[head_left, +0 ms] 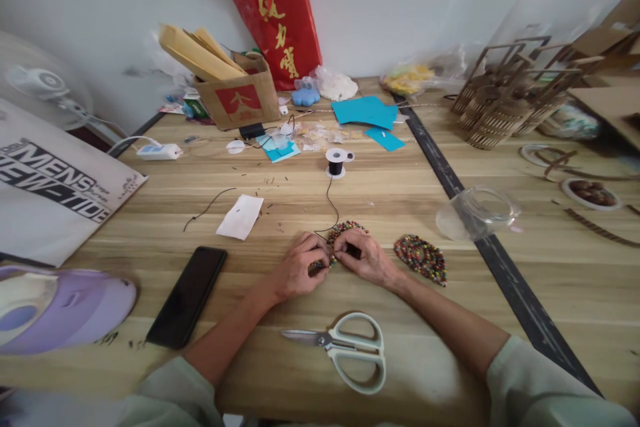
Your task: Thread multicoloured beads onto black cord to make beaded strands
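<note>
Over the middle of the table, my left hand point(300, 268) and my right hand point(364, 255) nearly meet, fingertips pinched. Between them is a string of small multicoloured beads point(353, 225), which curves up behind the right fingers. My left fingers grip its lower part; my right thumb and index pinch close to the same spot, partly hiding it. A thin black cord point(329, 200) runs from a white spool point(336, 164) down to my fingers. Right of my hand lies a coiled bead string point(421, 258). Scissors point(345, 350) with pale handles lie in front, blades pointing left.
A black phone point(187, 297) and a white paper scrap point(240, 217) lie left, near a purple appliance point(70, 310). Blue cards point(365, 112), a cardboard box point(240, 99) and a red bag point(280, 20) are behind. Clear plastic container point(477, 213) and woven baskets point(500, 110) stand right.
</note>
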Demonstrator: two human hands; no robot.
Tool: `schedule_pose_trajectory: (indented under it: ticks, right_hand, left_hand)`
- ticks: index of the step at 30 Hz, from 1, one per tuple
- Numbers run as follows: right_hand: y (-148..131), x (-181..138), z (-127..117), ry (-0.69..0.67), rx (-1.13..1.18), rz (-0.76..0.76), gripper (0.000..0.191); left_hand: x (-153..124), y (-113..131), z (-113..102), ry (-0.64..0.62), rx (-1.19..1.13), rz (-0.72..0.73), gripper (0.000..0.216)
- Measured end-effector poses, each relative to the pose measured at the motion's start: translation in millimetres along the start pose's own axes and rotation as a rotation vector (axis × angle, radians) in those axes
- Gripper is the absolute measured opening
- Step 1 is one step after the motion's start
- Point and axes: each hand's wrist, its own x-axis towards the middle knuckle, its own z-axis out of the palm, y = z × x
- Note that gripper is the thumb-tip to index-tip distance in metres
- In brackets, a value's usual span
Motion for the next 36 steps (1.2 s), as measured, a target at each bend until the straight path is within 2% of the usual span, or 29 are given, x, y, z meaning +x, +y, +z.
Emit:
schedule_pose_trajectory:
  ticks: [36]
  right_hand:
    - [2.1, 0.6, -1.7, -0.02, 0.047, 0.084, 0.006]
  left_hand:
    - [-1.5, -6.3, 2.4, 0.057, -0.021, -0.002, 0.01]
